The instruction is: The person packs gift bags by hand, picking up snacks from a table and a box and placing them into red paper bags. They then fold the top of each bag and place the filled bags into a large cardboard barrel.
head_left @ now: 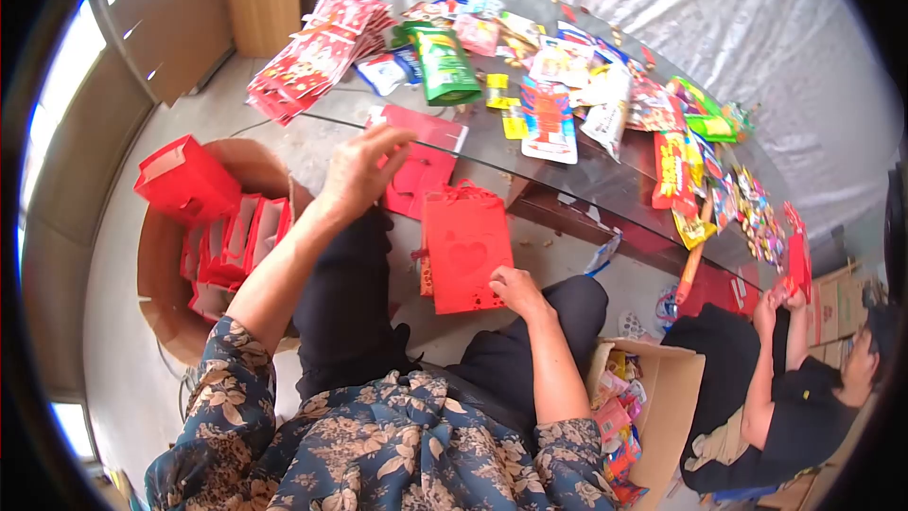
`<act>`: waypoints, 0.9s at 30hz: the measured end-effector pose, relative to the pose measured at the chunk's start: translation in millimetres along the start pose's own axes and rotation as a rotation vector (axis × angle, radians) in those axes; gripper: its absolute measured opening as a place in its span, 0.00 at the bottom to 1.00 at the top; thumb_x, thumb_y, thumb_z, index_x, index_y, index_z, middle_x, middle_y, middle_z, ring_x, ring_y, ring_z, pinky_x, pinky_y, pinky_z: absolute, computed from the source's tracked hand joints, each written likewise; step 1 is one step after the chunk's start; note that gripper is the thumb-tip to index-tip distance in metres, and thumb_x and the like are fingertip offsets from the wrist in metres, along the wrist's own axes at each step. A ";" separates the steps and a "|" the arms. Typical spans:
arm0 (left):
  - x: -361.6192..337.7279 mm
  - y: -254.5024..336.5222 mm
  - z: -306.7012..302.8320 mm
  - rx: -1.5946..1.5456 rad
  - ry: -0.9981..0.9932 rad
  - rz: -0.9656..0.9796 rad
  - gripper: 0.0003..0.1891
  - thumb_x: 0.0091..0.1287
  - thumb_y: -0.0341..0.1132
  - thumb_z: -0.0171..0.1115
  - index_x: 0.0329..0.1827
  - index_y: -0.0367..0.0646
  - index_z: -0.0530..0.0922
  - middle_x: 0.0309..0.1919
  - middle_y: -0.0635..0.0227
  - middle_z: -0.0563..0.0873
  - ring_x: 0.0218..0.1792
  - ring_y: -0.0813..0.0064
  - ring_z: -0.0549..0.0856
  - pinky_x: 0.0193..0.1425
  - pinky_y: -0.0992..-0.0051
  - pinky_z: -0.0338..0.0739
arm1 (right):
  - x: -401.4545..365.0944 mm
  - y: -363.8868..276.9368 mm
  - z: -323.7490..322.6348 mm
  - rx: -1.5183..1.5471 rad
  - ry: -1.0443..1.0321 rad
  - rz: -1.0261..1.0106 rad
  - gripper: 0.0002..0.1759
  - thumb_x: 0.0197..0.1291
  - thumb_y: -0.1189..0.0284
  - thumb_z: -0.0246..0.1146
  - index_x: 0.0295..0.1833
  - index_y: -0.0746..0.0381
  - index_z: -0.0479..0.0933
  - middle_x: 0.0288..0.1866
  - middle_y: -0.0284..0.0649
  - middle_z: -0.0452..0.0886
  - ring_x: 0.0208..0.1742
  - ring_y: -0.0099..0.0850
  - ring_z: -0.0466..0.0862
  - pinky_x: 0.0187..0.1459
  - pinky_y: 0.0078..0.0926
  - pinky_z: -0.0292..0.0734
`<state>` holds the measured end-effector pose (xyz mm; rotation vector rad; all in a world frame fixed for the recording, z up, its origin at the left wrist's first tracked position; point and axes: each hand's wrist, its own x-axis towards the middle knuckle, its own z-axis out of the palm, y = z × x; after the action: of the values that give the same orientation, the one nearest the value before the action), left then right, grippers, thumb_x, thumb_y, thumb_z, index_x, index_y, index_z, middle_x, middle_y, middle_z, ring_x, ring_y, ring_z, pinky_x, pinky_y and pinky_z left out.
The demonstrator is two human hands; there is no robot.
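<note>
A red paper bag [466,260] with a heart shape on its front hangs between my knees. My right hand [518,290] pinches its lower right edge. Raised above the bag to the left, my left hand [371,163] has its fingers apart and holds nothing. Just beyond it, a flat red bag [421,147] lies at the near edge of the glass table [605,191]. Something patterned shows behind the left side of the heart bag. A green snack pouch [446,66] and a blue and red packet [549,123] lie farther back on the table.
A round cardboard container [156,270] with red bags stands at left. Red patterned packets [317,52] are stacked at the back left. An open carton [673,407] of snacks stands at lower right. A co-worker [804,416] sits at right, hands at a red bag.
</note>
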<state>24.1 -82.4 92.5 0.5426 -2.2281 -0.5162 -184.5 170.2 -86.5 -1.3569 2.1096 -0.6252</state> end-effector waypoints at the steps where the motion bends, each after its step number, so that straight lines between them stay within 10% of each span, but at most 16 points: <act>1: 1.7 3.5 15.6 0.003 -0.077 0.031 0.10 0.61 0.30 0.65 0.46 0.45 0.83 0.35 0.61 0.83 0.34 0.59 0.85 0.38 0.65 0.79 | -0.1 -2.5 -1.5 0.002 -0.008 0.007 0.12 0.59 0.67 0.63 0.44 0.64 0.80 0.38 0.49 0.86 0.41 0.45 0.86 0.44 0.39 0.79; 7: -17.1 -52.5 100.6 -0.083 -0.391 0.085 0.10 0.60 0.31 0.66 0.44 0.42 0.83 0.38 0.56 0.86 0.39 0.56 0.87 0.42 0.65 0.81 | 10.6 4.9 10.9 0.013 0.082 -0.075 0.09 0.58 0.69 0.61 0.35 0.65 0.75 0.33 0.54 0.80 0.38 0.52 0.83 0.38 0.45 0.75; 18: -12.2 -26.8 96.7 0.021 -0.726 -0.021 0.11 0.64 0.32 0.61 0.46 0.36 0.83 0.35 0.56 0.86 0.33 0.64 0.86 0.41 0.69 0.78 | 0.5 -27.4 -16.4 0.038 0.039 -0.025 0.12 0.59 0.66 0.62 0.46 0.61 0.81 0.41 0.48 0.85 0.45 0.42 0.86 0.47 0.40 0.78; 21: -12.7 -30.7 100.4 0.014 -0.734 -0.010 0.11 0.64 0.32 0.61 0.45 0.36 0.83 0.35 0.56 0.86 0.34 0.65 0.85 0.42 0.69 0.78 | -29.6 -52.2 -57.3 0.647 0.118 -0.071 0.09 0.60 0.70 0.62 0.42 0.64 0.81 0.33 0.45 0.85 0.37 0.35 0.86 0.40 0.34 0.80; 27: -10.8 -14.2 99.4 0.006 -0.764 -0.015 0.11 0.65 0.33 0.61 0.46 0.36 0.83 0.36 0.56 0.86 0.35 0.64 0.85 0.42 0.68 0.78 | -153.6 -34.8 -136.6 0.658 0.695 0.013 0.09 0.66 0.75 0.60 0.48 0.65 0.81 0.37 0.38 0.83 0.38 0.20 0.82 0.43 0.22 0.78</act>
<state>-41.8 -69.5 17.0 0.3998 -2.9436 -0.8258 -200.1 310.2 67.2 -0.8028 2.0715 -1.7939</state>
